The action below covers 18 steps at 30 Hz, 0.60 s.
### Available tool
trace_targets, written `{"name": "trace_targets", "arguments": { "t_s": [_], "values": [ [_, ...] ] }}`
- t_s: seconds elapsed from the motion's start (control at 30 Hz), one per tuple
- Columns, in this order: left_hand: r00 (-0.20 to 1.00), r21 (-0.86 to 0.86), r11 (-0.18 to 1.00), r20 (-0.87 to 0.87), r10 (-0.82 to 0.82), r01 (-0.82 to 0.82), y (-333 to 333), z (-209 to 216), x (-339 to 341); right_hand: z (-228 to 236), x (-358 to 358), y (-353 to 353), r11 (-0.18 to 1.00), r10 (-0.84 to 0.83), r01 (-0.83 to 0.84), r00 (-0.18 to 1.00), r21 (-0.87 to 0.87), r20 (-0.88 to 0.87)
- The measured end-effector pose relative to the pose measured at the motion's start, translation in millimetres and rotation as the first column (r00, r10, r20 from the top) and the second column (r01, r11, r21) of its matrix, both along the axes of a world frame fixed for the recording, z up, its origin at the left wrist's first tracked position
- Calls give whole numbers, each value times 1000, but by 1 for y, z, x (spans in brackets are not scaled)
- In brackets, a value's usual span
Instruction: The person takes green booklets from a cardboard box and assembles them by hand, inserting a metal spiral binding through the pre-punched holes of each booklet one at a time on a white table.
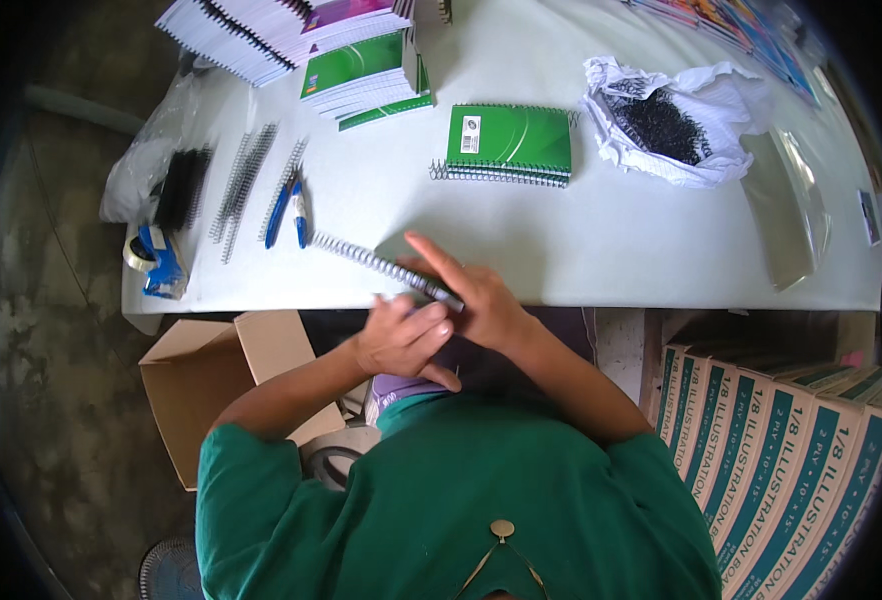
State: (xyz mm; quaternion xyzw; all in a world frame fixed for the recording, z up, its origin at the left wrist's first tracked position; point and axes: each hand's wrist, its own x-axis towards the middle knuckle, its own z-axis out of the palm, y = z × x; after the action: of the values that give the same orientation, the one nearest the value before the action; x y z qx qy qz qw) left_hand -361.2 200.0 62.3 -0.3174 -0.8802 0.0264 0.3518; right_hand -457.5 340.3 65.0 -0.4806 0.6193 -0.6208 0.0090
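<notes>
In front of me, at the table's near edge, my right hand grips a small notebook seen nearly edge-on, its index finger stretched out. A silvery wire coil runs along the notebook's spine and sticks out well past it toward the upper left. My left hand is just below the coil, fingers and thumb apart; whether it touches the notebook I cannot tell. Beyond my hands lies a short stack of green spiral notebooks, coil ends jutting from their sides.
Blue-handled pliers, a blue-and-white pen-like tool, loose coils and a tape dispenser lie left. Stacked green booklets stand behind. Crumpled white paper holds black coil scraps. Below are a cardboard box and carton rows.
</notes>
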Motion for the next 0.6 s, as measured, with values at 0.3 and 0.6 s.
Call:
{"name": "trace_targets", "arguments": {
  "t_s": [0.3, 0.6],
  "values": [
    [955, 363, 923, 296, 15, -127, 15, -10, 13, 7, -8, 2, 988, 138, -151, 933, 15, 333],
    [805, 233, 899, 564, 186, -371, 14, 93, -34, 12, -8, 0, 989, 38, -95, 907, 116, 419]
  ]
}}
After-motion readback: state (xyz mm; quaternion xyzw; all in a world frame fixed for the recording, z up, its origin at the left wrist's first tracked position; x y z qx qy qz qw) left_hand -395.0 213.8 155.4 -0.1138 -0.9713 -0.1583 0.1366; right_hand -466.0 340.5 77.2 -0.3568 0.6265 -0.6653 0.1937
